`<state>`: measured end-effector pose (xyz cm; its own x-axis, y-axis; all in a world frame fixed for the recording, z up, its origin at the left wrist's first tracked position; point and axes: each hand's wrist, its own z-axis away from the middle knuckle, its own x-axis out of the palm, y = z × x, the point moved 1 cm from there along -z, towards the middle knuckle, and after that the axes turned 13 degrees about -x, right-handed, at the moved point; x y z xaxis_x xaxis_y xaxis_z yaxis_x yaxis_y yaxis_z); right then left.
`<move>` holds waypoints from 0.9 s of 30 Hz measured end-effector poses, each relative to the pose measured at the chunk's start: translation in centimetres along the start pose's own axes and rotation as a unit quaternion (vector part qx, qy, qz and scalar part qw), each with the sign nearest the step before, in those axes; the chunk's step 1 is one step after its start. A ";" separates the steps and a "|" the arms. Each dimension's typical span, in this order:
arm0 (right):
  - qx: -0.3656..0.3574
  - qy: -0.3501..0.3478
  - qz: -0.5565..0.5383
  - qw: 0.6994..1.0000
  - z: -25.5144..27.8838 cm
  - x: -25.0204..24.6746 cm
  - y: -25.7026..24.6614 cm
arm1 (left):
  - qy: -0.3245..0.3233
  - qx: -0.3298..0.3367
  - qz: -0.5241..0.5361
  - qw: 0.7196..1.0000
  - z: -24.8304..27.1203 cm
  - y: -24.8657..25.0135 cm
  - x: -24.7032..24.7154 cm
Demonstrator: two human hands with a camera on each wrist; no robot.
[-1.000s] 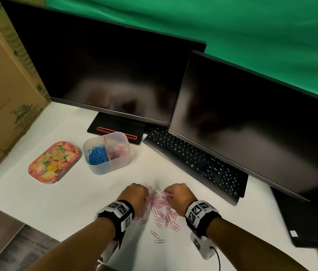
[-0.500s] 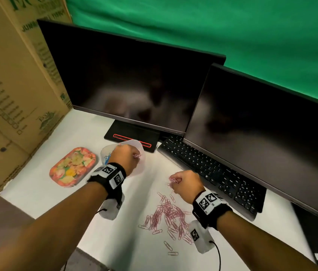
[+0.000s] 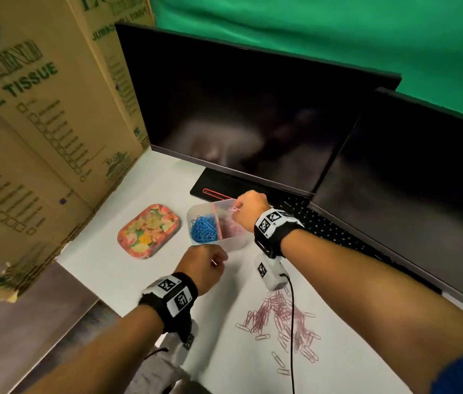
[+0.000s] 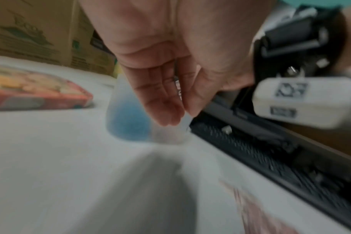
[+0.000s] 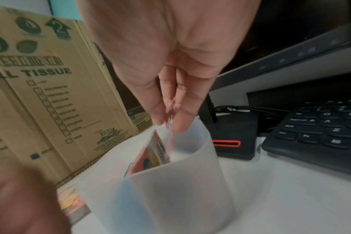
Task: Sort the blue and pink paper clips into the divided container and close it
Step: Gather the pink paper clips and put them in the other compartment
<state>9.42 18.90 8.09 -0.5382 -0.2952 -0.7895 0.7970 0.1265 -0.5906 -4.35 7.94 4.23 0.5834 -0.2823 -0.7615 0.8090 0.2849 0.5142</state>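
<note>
The translucent divided container [image 3: 234,242] stands on the white table, with blue paper clips [image 3: 203,227] in its left compartment and pink ones [image 3: 231,229] in its right. My right hand [image 3: 248,209] hovers over the right compartment and pinches a few pink clips [image 3: 234,209]; in the right wrist view they blur at the fingertips [image 5: 171,114] above the container [image 5: 170,190]. Just in front of the container, my left hand [image 3: 204,265] has fingers drawn to the thumb on a thin clip [image 4: 177,88]. More loose pink clips [image 3: 281,322] lie nearer me. The patterned lid [image 3: 148,231] lies left of the container.
Two dark monitors [image 3: 239,123] and a black keyboard [image 3: 324,226] line the back and right. Cardboard boxes [image 3: 40,137] wall the left side. The table's front edge [image 3: 88,282] runs close to my left forearm. A wrist-camera cable [image 3: 291,322] crosses the loose clips.
My left hand has pulled back from above the container to its near side. My right hand has left the loose pile and now hangs over the pink compartment with clips.
</note>
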 end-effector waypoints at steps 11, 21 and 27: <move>0.031 -0.125 0.125 0.984 12.3 2.0 11.0 | -0.191 0.044 -0.234 0.952 3.6 0.4 8.5; -0.090 -0.175 0.138 0.971 19.8 6.0 12.9 | -0.145 0.118 -0.253 0.949 3.9 4.1 11.7; -0.041 -0.126 0.135 0.982 21.3 5.0 13.4 | -0.132 0.148 -0.264 0.944 3.8 4.0 11.8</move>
<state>23.23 -1.01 -0.16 -0.2167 -0.4633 -0.8593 0.8711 0.3056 -0.3845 6.07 2.28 -1.24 0.0599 -0.5436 -0.8372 0.9540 -0.2157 0.2083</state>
